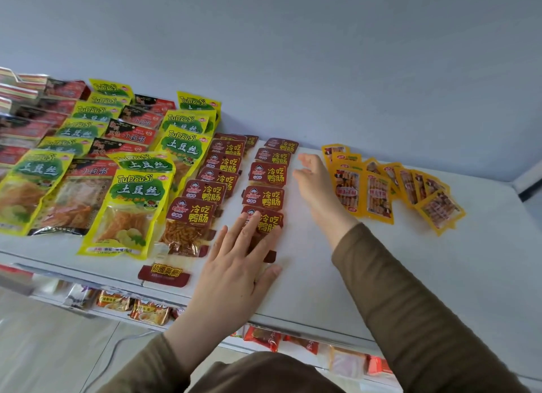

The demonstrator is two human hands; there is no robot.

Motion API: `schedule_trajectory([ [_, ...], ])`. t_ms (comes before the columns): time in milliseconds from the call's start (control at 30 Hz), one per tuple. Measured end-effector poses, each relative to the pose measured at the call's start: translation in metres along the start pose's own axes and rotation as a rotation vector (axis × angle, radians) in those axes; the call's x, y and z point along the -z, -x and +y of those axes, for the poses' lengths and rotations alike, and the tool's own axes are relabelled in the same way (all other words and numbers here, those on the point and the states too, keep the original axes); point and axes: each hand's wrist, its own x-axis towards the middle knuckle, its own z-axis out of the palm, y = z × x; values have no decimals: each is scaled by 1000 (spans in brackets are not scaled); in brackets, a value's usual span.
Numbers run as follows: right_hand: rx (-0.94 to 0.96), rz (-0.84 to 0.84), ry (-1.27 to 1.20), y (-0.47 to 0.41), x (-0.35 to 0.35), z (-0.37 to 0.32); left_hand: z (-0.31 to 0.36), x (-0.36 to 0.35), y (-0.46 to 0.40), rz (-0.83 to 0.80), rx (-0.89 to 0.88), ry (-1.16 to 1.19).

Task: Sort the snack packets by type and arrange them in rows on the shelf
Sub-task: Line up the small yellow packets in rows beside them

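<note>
Two hands flat and loose: left hand [243, 246] pressing near dark red packet [265, 219], right hand [315, 181] holding nothing; light, slippery, best pinched by edges

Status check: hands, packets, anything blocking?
Left hand flat on nearest dark red packet. Right hand open beside dark red row, holding nothing. Yellow packets fanned loosely at right, unsorted. Shelf clear ahead.

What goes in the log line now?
left hand: flat on front dark-red packet | right hand: open beside row | yellow packets: unsorted
</note>
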Motion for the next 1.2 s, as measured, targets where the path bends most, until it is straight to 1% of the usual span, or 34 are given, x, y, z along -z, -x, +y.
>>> schedule_trajectory([
  [133, 17, 31, 32, -33, -16, -11, 2, -6, -11, -41, 9, -46],
  [300, 154, -93, 344, -48, -39, -15, -1, -8, -14, -49, 23, -42],
  [467, 229, -65, 526, -48, -50, -8, -3, -8, -14, -53, 43, -55],
  [567, 238, -66, 582, -41, -55, -6, -1, -6, -11, -63, 65, -60],
  [633, 209, -101, 543, -38, -51, -9, 1, -3, -12, -85, 72, -67],
  [733, 242, -93, 411, -34, -28, -21, 11, 11, -18, -84, 42, -69],
  [833, 317, -34, 340, -31, 24, -27, 26, 32, -36, -87, -34, -5],
  [967, 177, 77, 302, -13, 109, -5, 54, 44, -89, -46, -143, 41],
  [1067, 100, 156, 312, 4, 142, 25, 80, 30, -143, -6, -222, 28],
  [1133, 89, 126, 376, 15, 143, 42, 93, 14, -179, 4, -223, 38],
  [1200, 130, 89, 546, 24, 135, 54, 99, -2, -208, -6, -191, 83],
])
